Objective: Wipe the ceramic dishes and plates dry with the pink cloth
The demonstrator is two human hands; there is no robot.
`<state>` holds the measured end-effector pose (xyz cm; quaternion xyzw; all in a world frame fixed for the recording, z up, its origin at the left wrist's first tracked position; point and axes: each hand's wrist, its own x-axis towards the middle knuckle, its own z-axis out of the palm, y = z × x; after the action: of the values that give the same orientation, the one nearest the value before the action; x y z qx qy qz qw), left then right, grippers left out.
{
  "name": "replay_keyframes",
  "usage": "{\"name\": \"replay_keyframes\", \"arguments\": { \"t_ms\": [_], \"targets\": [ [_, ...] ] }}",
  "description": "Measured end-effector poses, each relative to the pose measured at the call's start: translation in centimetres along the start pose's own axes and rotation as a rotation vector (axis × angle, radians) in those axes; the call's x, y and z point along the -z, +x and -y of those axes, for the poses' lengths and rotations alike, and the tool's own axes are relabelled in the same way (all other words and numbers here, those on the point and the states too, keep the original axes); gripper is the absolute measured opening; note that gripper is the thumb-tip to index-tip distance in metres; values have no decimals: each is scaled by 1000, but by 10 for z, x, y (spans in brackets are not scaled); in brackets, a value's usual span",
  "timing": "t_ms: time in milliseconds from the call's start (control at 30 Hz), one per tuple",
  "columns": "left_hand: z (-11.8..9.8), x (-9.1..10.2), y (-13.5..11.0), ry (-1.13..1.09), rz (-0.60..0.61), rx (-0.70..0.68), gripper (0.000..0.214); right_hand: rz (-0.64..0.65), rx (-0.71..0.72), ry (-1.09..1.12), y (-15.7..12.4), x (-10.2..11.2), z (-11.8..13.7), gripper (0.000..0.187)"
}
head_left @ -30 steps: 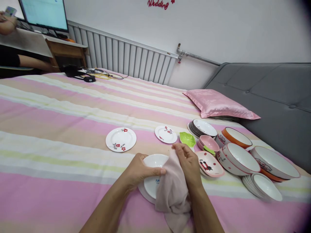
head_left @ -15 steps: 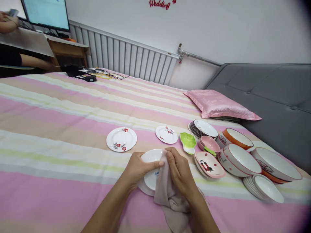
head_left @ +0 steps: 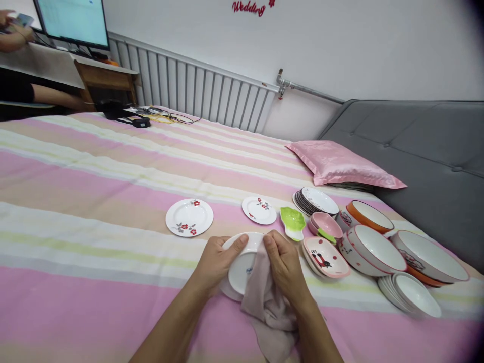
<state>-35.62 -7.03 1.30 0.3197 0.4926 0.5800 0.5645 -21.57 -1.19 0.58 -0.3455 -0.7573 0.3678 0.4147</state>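
A white plate (head_left: 239, 269) is held over the bed with its underside and a small blue mark facing me. My left hand (head_left: 217, 259) grips its left edge, thumb lying across the rim. A greyish-pink cloth (head_left: 260, 297) is bunched in my right hand (head_left: 283, 264), which presses it against the plate's right side; the cloth's tail hangs onto the bed. Beneath the held plate shows the rim of another white dish (head_left: 230, 293). Just beyond my hands lie a flowered plate (head_left: 189, 218) and a smaller flowered plate (head_left: 259, 210).
To the right are a green leaf-shaped dish (head_left: 293, 222), pink bowls (head_left: 325, 224), a squarish cat-print dish (head_left: 327, 257), stacked plates (head_left: 319, 199), large bowls (head_left: 380, 249) and small white bowls (head_left: 416, 295). A pink pillow (head_left: 344, 161) lies behind. At far left a person's hand (head_left: 17, 38) holds a phone.
My left thumb has moved up towards the plate's top rim, and the plate has tilted and turned slightly. My right hand with the cloth has shifted a little to the right.
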Motion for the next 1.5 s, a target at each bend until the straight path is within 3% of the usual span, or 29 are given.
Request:
{"name": "replay_keyframes", "arguments": {
  "t_ms": [300,700,867,1067,1333,1500],
  "targets": [
    [1,-11,2,-347,-117,-62,39,-216,-31,41,-1,-4,2,34],
    [5,-22,0,-616,-306,-85,46,-316,-66,73,-4,-15,0,32],
    [3,-16,-1,-472,-271,-114,45,-324,-41,43,-5,-14,0,32],
    [-1,-6,-1,-150,-108,-142,39,-296,38,-40,-4,-7,-1,30],
    [-4,-2,-6,247,89,-35,43,29,142,-223,-6,0,0,29],
    [-3,0,-5,303,156,-28,42,96,183,-262,-8,-2,2,28]
  ]
}}
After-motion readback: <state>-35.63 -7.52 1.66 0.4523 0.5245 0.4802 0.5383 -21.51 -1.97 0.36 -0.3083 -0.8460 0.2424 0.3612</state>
